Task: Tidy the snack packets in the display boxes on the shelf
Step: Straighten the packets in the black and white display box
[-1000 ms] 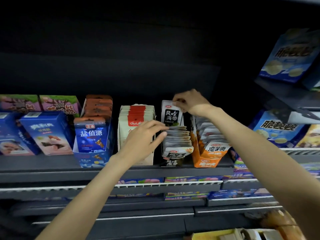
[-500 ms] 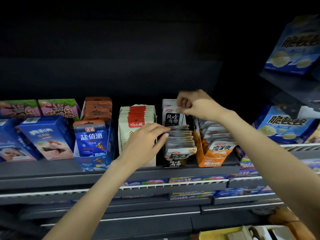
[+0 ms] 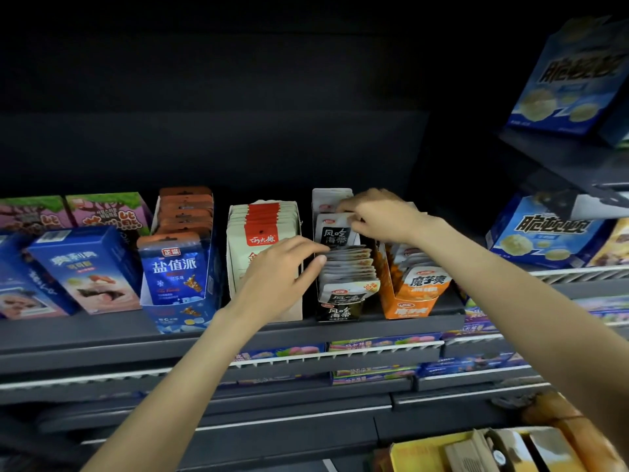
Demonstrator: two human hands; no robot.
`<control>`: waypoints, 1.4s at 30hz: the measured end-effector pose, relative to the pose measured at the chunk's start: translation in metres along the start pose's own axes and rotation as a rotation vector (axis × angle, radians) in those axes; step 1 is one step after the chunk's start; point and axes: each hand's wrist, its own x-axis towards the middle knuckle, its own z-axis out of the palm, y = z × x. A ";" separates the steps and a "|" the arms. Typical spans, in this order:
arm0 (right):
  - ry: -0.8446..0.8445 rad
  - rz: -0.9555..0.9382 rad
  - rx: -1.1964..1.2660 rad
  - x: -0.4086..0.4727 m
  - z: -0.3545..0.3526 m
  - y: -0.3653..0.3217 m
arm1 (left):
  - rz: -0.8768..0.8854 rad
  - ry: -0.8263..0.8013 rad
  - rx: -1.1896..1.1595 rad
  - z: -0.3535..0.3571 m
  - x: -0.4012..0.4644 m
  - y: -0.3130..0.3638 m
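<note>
A black-and-white display box (image 3: 337, 310) of kelp snack packets (image 3: 347, 270) stands on the dark shelf (image 3: 238, 330), between a cream-and-red packet box (image 3: 263, 233) and an orange display box (image 3: 410, 306). My left hand (image 3: 277, 275) lies in front of the cream box, its straight fingertips touching the left edges of the stacked kelp packets. My right hand (image 3: 377, 214) reaches over the back of the kelp box and pinches the top of an upright kelp packet (image 3: 335, 229).
A blue open box (image 3: 177, 277) with orange packets and blue cartons (image 3: 81, 267) stand to the left. Blue cracker boxes (image 3: 548, 233) sit on shelves at the right. Lower shelves hold more packs, and a yellow box (image 3: 425, 454) lies at bottom right.
My right hand has shifted slightly along the top of the upright kelp packet. My left hand stays against the stack's left side. The view has tilted a little.
</note>
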 end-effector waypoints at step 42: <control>0.761 0.318 0.968 -0.090 -0.053 -0.025 | -0.408 0.216 -0.905 -0.034 0.014 0.031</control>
